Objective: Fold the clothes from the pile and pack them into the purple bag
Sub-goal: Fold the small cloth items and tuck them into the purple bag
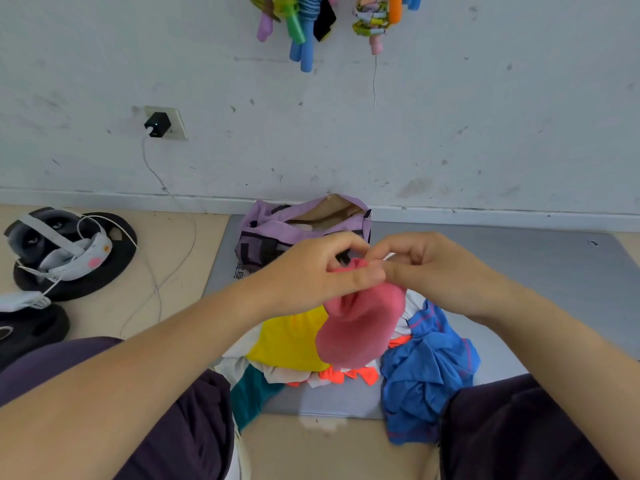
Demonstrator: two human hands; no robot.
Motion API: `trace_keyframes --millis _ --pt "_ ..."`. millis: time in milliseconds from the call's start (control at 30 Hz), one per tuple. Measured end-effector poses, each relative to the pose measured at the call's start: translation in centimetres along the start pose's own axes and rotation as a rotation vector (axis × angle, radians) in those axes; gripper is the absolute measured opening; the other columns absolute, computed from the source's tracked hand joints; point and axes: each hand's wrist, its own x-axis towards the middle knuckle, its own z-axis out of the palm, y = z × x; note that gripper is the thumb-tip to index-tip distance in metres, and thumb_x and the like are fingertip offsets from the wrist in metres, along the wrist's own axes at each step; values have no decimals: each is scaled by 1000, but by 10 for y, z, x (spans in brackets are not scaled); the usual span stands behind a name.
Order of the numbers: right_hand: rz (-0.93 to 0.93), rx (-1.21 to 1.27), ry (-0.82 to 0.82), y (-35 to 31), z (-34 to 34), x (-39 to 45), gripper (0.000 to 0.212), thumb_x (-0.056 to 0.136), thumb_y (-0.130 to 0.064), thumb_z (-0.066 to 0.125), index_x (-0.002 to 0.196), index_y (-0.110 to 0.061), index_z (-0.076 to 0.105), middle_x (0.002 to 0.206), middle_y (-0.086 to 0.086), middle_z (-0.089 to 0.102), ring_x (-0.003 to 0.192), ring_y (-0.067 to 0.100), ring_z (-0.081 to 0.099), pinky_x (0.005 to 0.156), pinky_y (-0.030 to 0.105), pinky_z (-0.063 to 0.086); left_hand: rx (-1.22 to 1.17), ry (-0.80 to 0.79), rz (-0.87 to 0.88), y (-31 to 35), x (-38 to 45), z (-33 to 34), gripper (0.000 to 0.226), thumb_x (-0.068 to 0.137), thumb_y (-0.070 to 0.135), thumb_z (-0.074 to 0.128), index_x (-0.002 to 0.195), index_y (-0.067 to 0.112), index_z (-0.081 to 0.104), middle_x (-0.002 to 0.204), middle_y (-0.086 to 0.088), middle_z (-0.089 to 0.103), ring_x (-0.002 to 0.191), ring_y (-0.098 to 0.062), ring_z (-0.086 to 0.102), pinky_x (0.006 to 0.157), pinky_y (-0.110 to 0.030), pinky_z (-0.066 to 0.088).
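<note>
A pink garment [360, 323] hangs above the pile, pinched at its top edge by my left hand [318, 268] and my right hand [436, 268], which meet fingertip to fingertip. Under it lies the clothes pile: a yellow piece [287, 341], a crumpled blue garment [426, 372], orange fabric [349, 375], white cloth and a teal piece [249, 393]. The purple bag [277, 230] stands open against the wall just behind my hands, its tan lining showing.
A grey mat [519, 271] lies under the bag and pile. At left are a headset [59, 244] on black weight plates [114, 261] and a white charger cable [156, 188] from a wall socket. Coloured foam items [301, 39] hang above. My knees flank the pile.
</note>
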Motion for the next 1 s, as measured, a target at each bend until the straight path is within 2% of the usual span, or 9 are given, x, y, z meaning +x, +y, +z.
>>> trace_keyframes --millis 133,233,367,467,533,633,733,900,1000 --pt "21 63 31 2 0 1 29 98 -26 53 91 -4 71 72 6 67 64 9 59 68 17 49 26 70 31 1 5 -12 41 94 39 60 66 10 52 57 11 35 54 -3 33 53 -20 26" --pt "66 44 -9 4 -4 3 33 96 -31 54 89 -3 69 75 2 66 72 11 59 79 21 49 60 343 -12 -3 10 -34 43 96 34 59 60 17 44 58 11 29 54 -3 29 52 -23 24" --pt "99 39 -70 7 -7 1 14 94 -23 61 86 -14 70 78 -3 69 76 7 61 83 19 48 23 680 -136 -13 13 -50 43 95 37 61 69 4 53 60 5 40 53 -4 35 53 -20 28" --pt "54 89 -71 5 -4 1 12 94 -19 61 85 -16 69 78 -1 69 76 9 60 80 19 47 -80 456 -169 -8 10 -43 23 85 46 71 95 26 69 82 16 68 72 -5 61 75 -22 48" --pt "23 125 -64 6 -1 1 12 94 -19 60 91 -10 68 83 9 68 80 14 59 83 25 46 -82 168 -116 0 5 -30 32 86 41 72 116 35 64 74 34 65 66 9 61 69 -13 47" --pt "0 156 -44 5 0 3 23 92 -25 59 98 -6 69 92 17 70 84 16 60 84 26 47 -15 -38 -79 4 2 -12 9 86 45 67 86 35 67 52 21 53 49 4 45 52 -5 33" --pt "5 186 -21 4 -2 3 19 94 -26 57 90 -12 70 79 2 68 75 10 60 75 16 49 -42 69 -61 2 3 -16 32 88 43 67 61 26 60 58 14 44 56 -1 39 56 -14 31" --pt "44 172 -38 7 -5 3 11 90 -22 64 90 -13 70 89 10 73 84 13 65 86 21 51 -302 544 -119 -3 8 -35 36 86 47 66 73 13 64 71 -2 50 68 -13 44 68 -33 32" --pt "40 161 -23 8 -3 3 8 93 -14 62 92 -12 69 88 10 73 83 15 65 85 22 51 -260 576 -181 -8 9 -39 28 83 47 70 79 20 68 78 -1 62 71 -13 54 73 -33 42"
